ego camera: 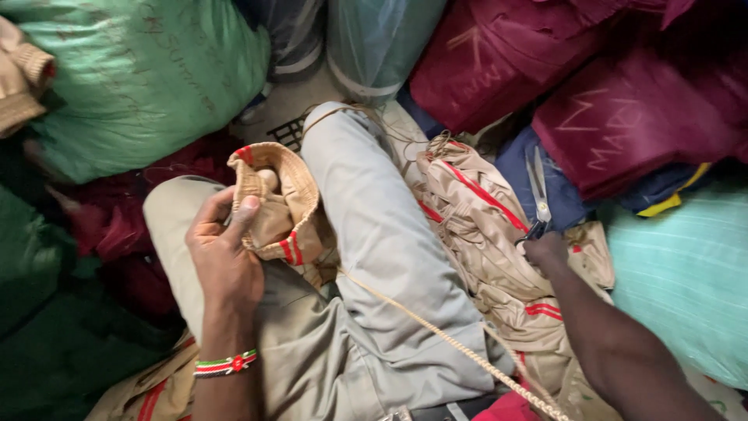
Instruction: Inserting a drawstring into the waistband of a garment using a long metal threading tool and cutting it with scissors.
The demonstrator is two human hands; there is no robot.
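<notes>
on the lap, the left hand (226, 249) grips a khaki collar (276, 206). right hand (545, 248) clasps scissors (538, 191); best snip threads close, cloth pulled taut.

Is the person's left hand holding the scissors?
No, the left hand grips a tan knitted piece with red stripes, while the right hand is at the scissors.

Grey trousers (389, 257), beaded wristband (226, 364) (striped)
</notes>
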